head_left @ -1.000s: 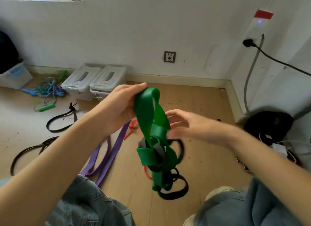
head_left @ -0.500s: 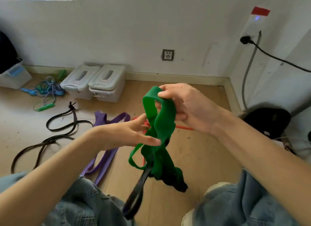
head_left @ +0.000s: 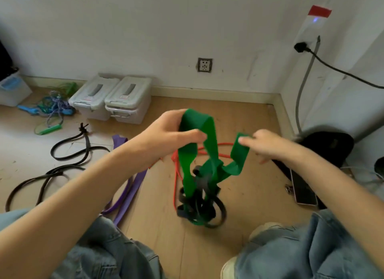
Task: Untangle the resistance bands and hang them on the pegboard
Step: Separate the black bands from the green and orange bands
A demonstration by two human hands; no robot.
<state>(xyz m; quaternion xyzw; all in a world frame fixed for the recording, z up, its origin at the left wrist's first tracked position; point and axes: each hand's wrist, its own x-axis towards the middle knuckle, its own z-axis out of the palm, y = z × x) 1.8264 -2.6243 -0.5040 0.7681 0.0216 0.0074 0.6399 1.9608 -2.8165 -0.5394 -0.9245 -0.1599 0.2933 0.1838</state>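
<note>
**Two hands worked the green band loose**

The untangling step was under way. The left hand (head_left: 166, 133) pinched the top fold of the green band (head_left: 207, 150), raised above the floor; the right hand (head_left: 266, 143) gripped a second loop beside it. The black band (head_left: 199, 208) hung knotted below. Next likely called for pulling the loops apart.
</note>
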